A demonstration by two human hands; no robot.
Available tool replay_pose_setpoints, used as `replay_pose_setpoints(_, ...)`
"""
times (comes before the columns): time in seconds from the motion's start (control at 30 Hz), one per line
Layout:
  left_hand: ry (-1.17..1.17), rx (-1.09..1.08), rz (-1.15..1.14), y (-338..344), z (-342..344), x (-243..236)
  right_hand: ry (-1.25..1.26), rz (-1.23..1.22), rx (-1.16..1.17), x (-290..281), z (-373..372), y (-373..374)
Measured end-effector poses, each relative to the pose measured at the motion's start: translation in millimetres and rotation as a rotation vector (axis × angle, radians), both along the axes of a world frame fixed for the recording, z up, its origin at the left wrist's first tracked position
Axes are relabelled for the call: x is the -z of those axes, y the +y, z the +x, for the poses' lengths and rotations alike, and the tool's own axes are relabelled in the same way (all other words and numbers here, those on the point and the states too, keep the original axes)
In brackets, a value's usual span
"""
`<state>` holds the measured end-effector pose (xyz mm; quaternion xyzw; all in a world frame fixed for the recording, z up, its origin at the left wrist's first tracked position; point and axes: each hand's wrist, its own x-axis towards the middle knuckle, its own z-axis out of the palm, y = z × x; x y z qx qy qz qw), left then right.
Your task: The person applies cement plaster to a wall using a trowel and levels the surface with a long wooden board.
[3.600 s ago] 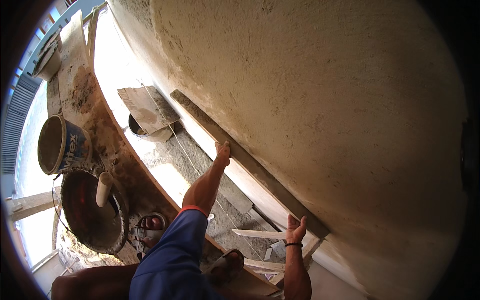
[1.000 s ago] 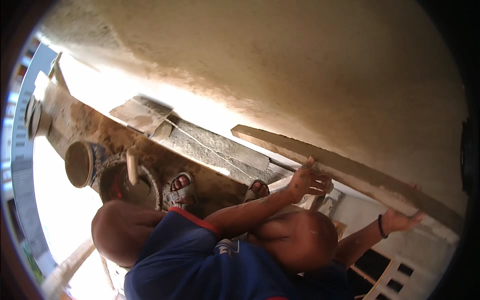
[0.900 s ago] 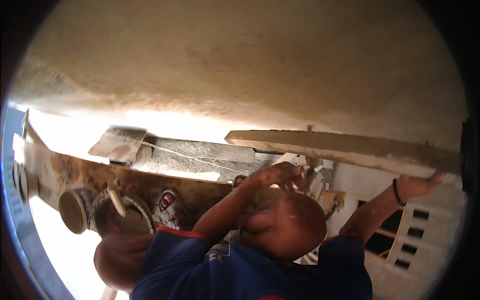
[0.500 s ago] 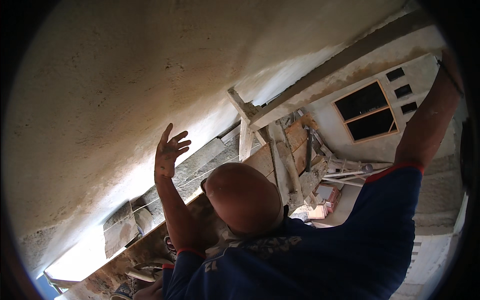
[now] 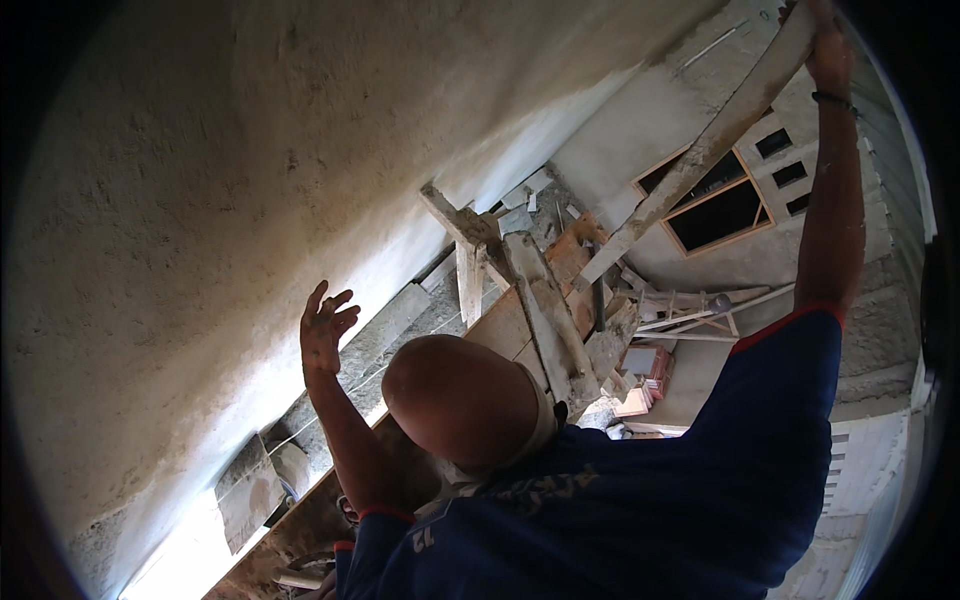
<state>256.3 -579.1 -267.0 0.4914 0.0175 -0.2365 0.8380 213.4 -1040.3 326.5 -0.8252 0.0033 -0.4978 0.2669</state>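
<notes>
My right hand [image 5: 826,55] is raised at the upper right, gripping the upper end of a long, narrow, mud-stained plank [image 5: 700,170], which slants down toward the middle of the view. At the left of centre, my left hand [image 5: 325,325] is open and empty, its fingers spread and slightly bent, in front of the plastered wall [image 5: 200,230]. I cannot tell whether it touches that surface. My bent knee and dark blue clothing fill much of the lower middle.
Wooden supports [image 5: 470,260] and stacked boards [image 5: 550,330] occupy the middle. Behind them are a wood-framed window opening [image 5: 715,220], small dark wall openings, pale slats [image 5: 680,330] and a reddish stack [image 5: 650,385]. A narrow mud-covered platform [image 5: 250,570] runs along the bottom left.
My left hand has left the plank and is spread open. My right hand has risen with the plank, which now slants steeply. The view has swung toward the window end.
</notes>
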Motion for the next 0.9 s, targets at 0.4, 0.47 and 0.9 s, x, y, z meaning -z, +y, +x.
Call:
replay_pose_setpoints(0.4, 0.039, -0.117, 0.070, 22.9, 13.7, 8.6, 0.047, -0.148, 0.443, 45.6, 62.0, -55.6)
replay_pose_setpoints(0.47, -0.011, -0.112, 0.082, 27.4, 15.0, 1.0, 0.066, -0.153, 0.455, 54.1, 74.5, -50.6)
replay_pose_setpoints(0.9, -0.751, -0.993, 0.407, 42.0, -0.7, -149.9, 0.176, -0.632, 0.636, 84.2, 140.3, -143.2)
